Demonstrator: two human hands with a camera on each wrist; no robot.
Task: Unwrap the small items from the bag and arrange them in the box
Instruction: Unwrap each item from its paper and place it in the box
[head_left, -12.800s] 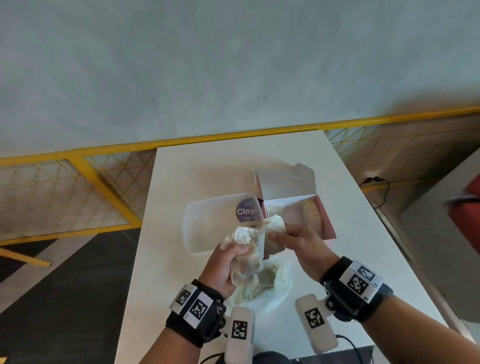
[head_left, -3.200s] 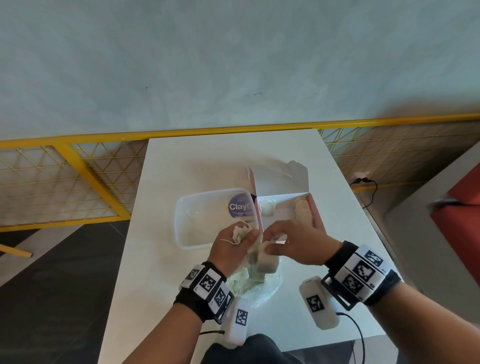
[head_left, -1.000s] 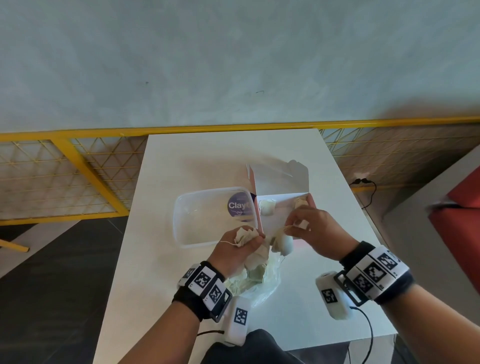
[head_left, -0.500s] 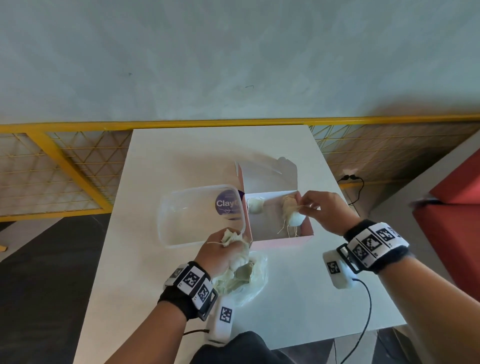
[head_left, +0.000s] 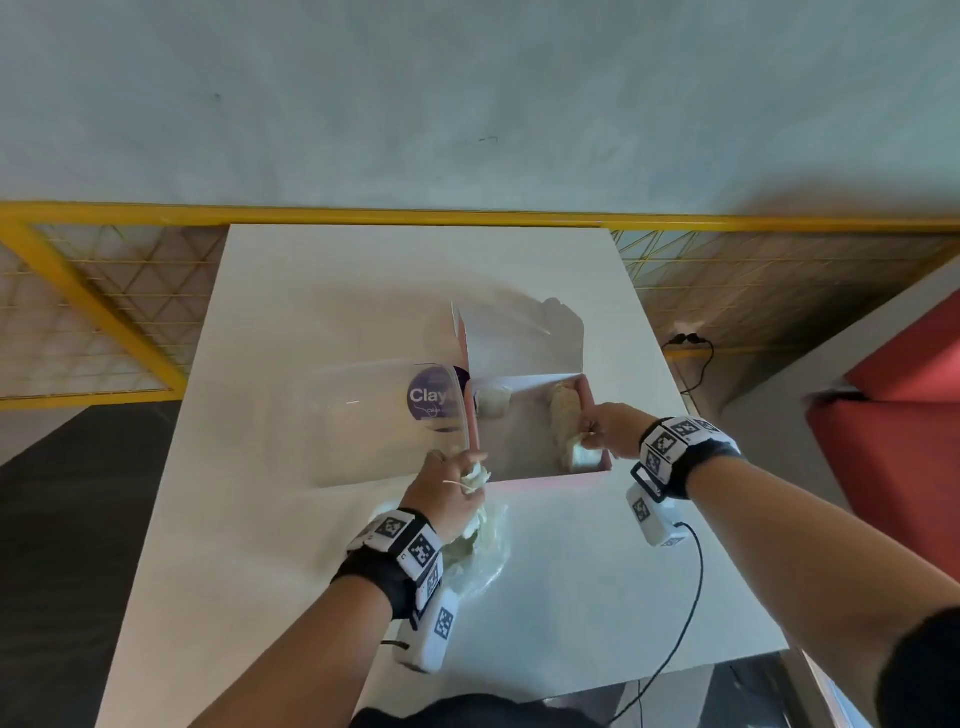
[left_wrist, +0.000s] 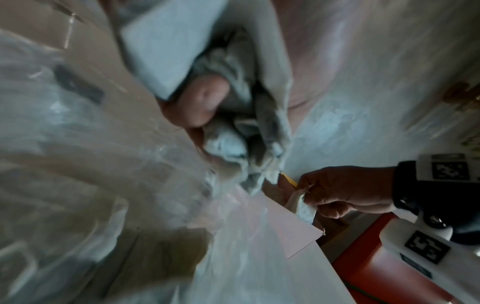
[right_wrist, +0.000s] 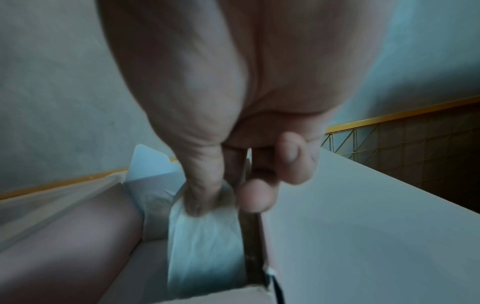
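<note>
A pink box (head_left: 545, 480) stands open on the white table, its lid up at the back. Inside lie a small white item (head_left: 492, 401) at the back left and a row of pale items (head_left: 563, 410) along the right wall. My right hand (head_left: 605, 431) reaches over the right wall and pinches a white item (head_left: 581, 455) (right_wrist: 205, 232) low in the near right corner. My left hand (head_left: 451, 488) grips crumpled white wrapping paper (head_left: 475, 477) (left_wrist: 241, 131) at the box's near left corner. The clear plastic bag (head_left: 480, 551) with more wrapped pieces lies under that hand.
A clear plastic lid (head_left: 363, 421) with a purple round label lies left of the box. A yellow mesh railing (head_left: 93, 291) runs behind the table. A red seat (head_left: 893, 415) stands to the right. A cable (head_left: 685, 613) trails off the table's near edge.
My right hand has carried the unwrapped white item from above the bag into the box and lowered it to the near right corner. My left hand kept the crumpled paper.
</note>
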